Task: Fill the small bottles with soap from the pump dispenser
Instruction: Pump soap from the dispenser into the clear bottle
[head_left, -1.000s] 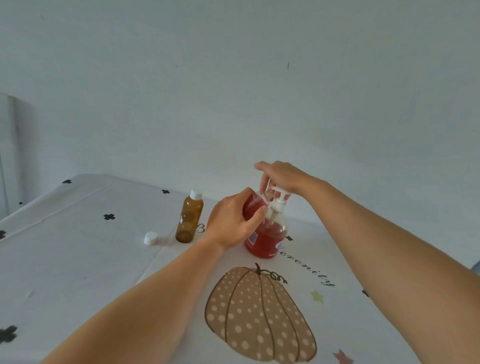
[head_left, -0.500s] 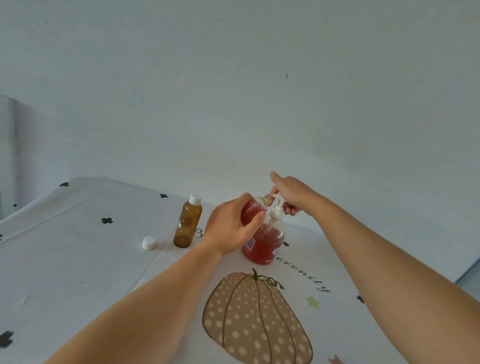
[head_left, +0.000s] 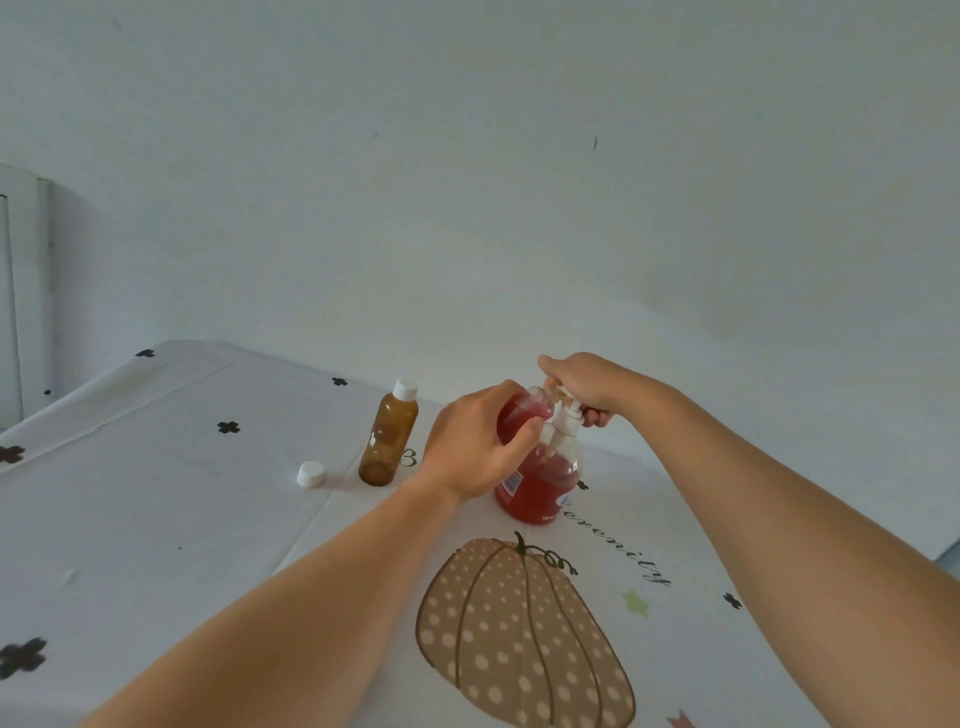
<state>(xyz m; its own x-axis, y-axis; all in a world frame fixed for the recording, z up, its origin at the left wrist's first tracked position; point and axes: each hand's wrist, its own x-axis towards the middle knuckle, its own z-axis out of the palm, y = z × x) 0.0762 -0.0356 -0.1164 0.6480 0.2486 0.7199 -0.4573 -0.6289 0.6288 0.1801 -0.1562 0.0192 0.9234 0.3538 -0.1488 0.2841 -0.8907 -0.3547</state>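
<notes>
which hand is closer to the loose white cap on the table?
Left. The left hand, holding a small bottle at the pump dispenser, is to the right of the white cap, past the amber bottle. The right hand presses the pump, farther right.

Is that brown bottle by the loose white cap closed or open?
Closed: the brown bottle wears its own white cap; the loose cap lies beside it.

Amber bottle beside loose cap
</notes>
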